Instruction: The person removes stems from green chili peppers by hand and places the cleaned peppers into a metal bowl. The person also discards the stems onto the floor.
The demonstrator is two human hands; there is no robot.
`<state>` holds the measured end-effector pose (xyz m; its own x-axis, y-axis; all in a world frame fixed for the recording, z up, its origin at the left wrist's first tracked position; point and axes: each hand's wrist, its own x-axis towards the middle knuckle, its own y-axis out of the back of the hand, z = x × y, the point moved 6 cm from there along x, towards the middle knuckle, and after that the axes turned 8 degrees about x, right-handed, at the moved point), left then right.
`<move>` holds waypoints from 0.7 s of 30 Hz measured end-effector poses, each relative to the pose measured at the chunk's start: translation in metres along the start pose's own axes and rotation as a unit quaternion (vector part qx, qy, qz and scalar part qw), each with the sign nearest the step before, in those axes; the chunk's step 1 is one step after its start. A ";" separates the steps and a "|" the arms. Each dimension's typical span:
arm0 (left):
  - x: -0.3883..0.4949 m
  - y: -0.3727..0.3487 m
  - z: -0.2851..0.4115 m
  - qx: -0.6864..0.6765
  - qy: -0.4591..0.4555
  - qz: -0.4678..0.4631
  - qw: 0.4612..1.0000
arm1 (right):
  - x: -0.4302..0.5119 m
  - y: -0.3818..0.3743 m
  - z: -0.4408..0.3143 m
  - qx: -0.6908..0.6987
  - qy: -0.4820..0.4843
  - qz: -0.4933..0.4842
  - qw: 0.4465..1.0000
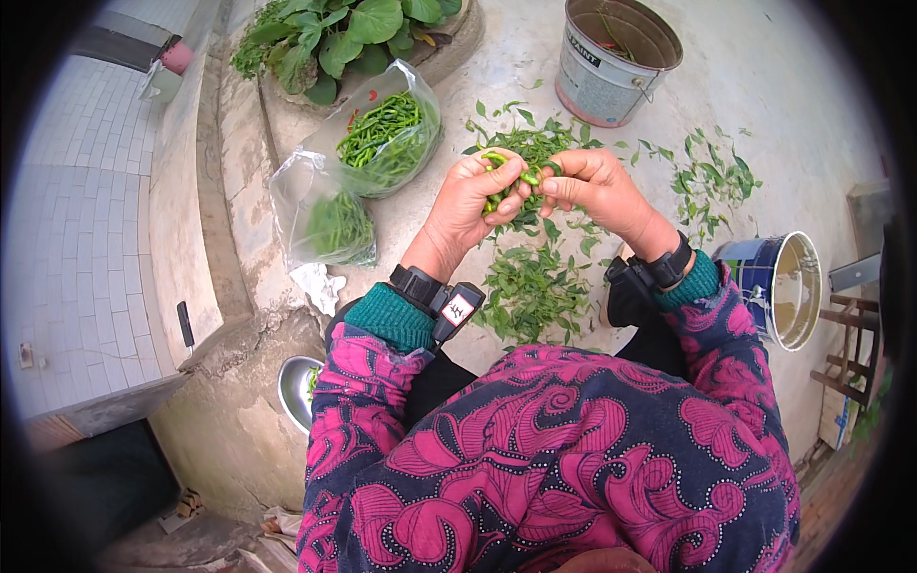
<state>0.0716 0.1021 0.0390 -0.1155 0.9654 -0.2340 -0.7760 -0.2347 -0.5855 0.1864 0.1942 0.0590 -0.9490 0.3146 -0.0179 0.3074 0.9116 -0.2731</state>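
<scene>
My left hand (476,193) is closed around several green chili peppers (494,197). Beside it, my right hand (591,183) pinches a green pepper (550,168) with thumb and fingers, close to the left fingertips. Cut sprigs with green leaves (534,147) lie on the concrete beneath both hands, and a second leafy pile (534,294) lies nearer my body. To the left stands a clear plastic bag (423,136) of green peppers with a few red ones. Another clear plastic bag (290,215) with green contents sits just in front of it.
A paint bucket (602,82) stands beyond my hands. On the right are scattered leaves (709,175) and a blue metal bucket (763,286) lying tilted. A metal bowl (290,394) holding some green pieces is by my left elbow, near crumpled white plastic (319,286). Broad-leaved plants (351,36) grow at the upper left.
</scene>
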 end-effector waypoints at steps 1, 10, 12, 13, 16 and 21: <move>0.000 -0.002 -0.002 -0.018 0.007 -0.018 1.000 | 0.000 -0.001 -0.001 -0.003 0.007 -0.005 1.000; 0.000 -0.004 -0.013 -0.092 0.057 -0.065 0.992 | -0.003 -0.011 -0.012 -0.037 0.069 -0.046 0.996; -0.001 -0.001 -0.014 -0.084 0.078 -0.042 0.992 | -0.004 -0.010 -0.010 -0.037 0.065 -0.051 0.996; 0.000 0.002 -0.011 -0.064 0.064 -0.020 0.996 | -0.003 -0.009 -0.008 -0.030 0.046 -0.048 0.997; -0.001 0.008 0.004 0.007 0.027 0.039 0.999 | 0.000 0.000 -0.002 -0.079 0.020 0.012 0.997; -0.003 0.002 0.016 0.196 -0.002 0.064 0.979 | 0.002 0.006 0.013 -0.185 -0.068 0.000 0.980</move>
<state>0.0604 0.1002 0.0512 -0.2292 0.9318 -0.2815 -0.9331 -0.2926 -0.2089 0.1858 0.1965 0.0446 -0.9419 0.2985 -0.1537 0.2868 0.9534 0.0941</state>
